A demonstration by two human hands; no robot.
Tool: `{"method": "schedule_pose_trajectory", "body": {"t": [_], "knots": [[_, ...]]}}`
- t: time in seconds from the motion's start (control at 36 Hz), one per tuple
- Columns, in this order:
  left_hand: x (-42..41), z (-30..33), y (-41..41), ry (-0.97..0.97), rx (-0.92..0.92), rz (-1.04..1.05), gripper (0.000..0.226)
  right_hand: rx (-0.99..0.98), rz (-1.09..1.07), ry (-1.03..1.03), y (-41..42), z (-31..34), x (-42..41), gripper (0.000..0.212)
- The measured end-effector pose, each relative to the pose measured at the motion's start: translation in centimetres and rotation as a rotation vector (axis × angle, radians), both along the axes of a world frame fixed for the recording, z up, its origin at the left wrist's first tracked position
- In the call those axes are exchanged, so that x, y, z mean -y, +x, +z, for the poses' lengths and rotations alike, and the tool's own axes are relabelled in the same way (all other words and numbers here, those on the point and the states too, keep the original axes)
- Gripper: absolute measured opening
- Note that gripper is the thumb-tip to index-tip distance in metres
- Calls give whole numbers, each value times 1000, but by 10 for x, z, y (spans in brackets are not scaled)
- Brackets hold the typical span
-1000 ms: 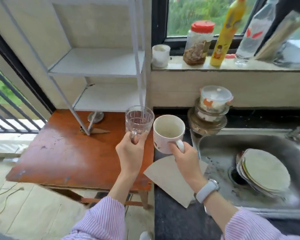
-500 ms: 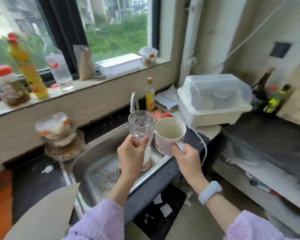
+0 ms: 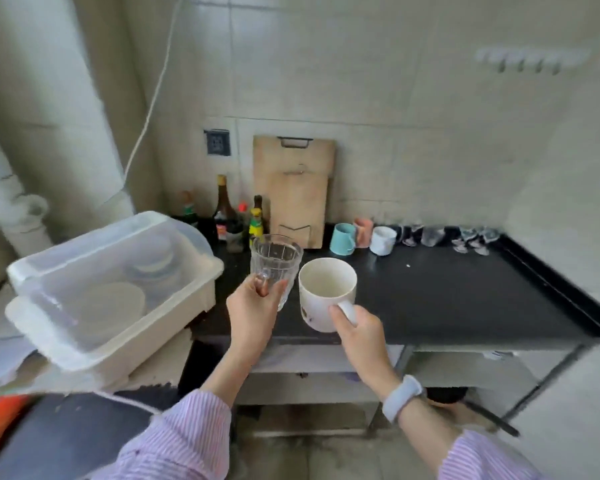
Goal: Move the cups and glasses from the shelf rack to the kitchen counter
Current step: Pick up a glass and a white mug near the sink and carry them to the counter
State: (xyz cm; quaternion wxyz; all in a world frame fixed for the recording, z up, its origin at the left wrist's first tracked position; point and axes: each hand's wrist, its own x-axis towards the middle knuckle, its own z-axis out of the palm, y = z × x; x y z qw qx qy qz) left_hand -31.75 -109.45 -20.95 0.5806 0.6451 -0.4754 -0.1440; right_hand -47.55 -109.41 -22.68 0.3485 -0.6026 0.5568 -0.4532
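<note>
Left hand (image 3: 253, 308) gripping glass mug (image 3: 275, 265), right hand (image 3: 359, 327) gripping white mug (image 3: 326, 292) handle, counter's (image 3: 447, 292) back-row glasses (image 3: 465, 237) blurred

2 sleeves (image 3: 184, 441) in pink-and-white stripes; a pale, perhaps lilac, wristband (image 3: 400, 398) on the right wrist.

A row of cups (image 3: 361, 238) and glasses (image 3: 444, 237) stands along the counter (image 3: 465, 299) far edge, right of the cutting board (image 3: 293, 188), bottles (image 3: 236, 216) left of it, a lidded bin (image 3: 108, 282) nearer left
</note>
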Motion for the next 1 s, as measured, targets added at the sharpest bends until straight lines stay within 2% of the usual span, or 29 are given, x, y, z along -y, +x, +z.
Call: {"method": "schedule_pose_trajectory", "body": {"t": [0.14, 0.25, 0.39, 0.58, 0.78, 1.0], "knots": [[97, 9, -34, 20, -40, -218, 35, -19, -164, -12, -33, 9, 76, 24], [164, 14, -56, 22, -26, -282, 48, 22, -275, -7, -57, 14, 126, 32], [234, 3, -92, 73, -21, -387, 50, 31, -371, 8, -92, 8, 168, 17], [310, -40, -164, 232, -34, -533, 46, 44, -549, 82, -154, -25, 227, 23], [374, -79, -227, 300, -43, -591, 49, 86, -592, 182, -213, -66, 307, 19], [484, -130, -311, 407, -32, -540, 47, 79, -538, 302, -293, -124, 433, 17]]}}
